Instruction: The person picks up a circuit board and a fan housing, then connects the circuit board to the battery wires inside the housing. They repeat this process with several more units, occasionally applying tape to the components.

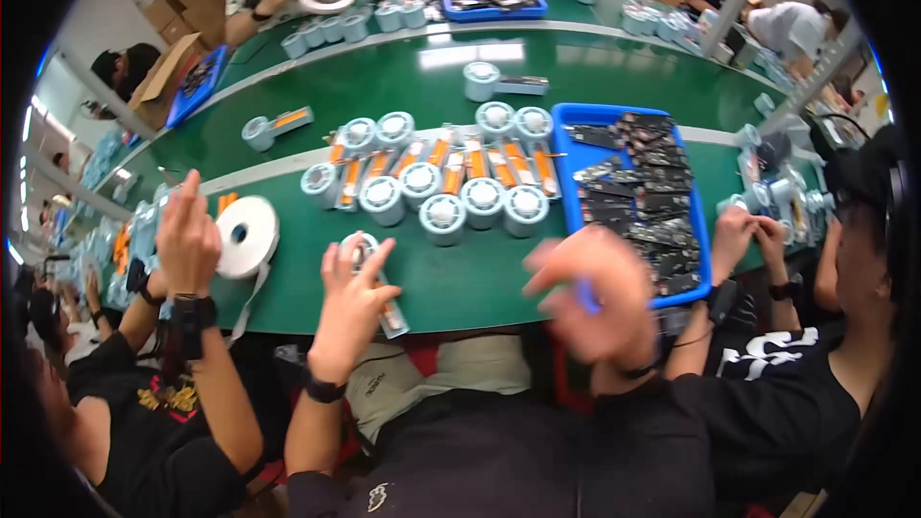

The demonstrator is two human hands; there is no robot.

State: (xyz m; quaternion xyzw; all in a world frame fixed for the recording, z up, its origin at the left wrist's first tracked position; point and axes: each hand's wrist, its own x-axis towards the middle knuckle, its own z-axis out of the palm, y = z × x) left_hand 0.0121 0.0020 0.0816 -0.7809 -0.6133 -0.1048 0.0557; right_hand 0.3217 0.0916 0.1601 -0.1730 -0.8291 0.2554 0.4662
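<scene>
My left hand (pixel 352 305) grips a light blue mini handheld fan (pixel 392 320) near the table's front edge, its fingers and thumb spread around the round head. The fan's handle sticks out toward me beside the palm. Farther right, my right hand (pixel 609 297) is in the air by the near left corner of a blue tray (pixel 559 182), smeared by motion. A small blue thing (pixel 587 296) shows at its fingers, too blurred to name. Ahead of both hands stand several similar fans (pixel 442 219), with orange parts in their handles. Dark circuit boards (pixel 662 201) fill the tray.
A white tape roll (pixel 247 237) lies on the green table (pixel 460 297) left of my hand, beside a co-worker's raised hand (pixel 188 240). Another co-worker's hands (pixel 753 235) work at right. Two separate fans (pixel 482 82) (pixel 259 132) lie farther off. Someone opposite handles a white ring (pixel 327 1).
</scene>
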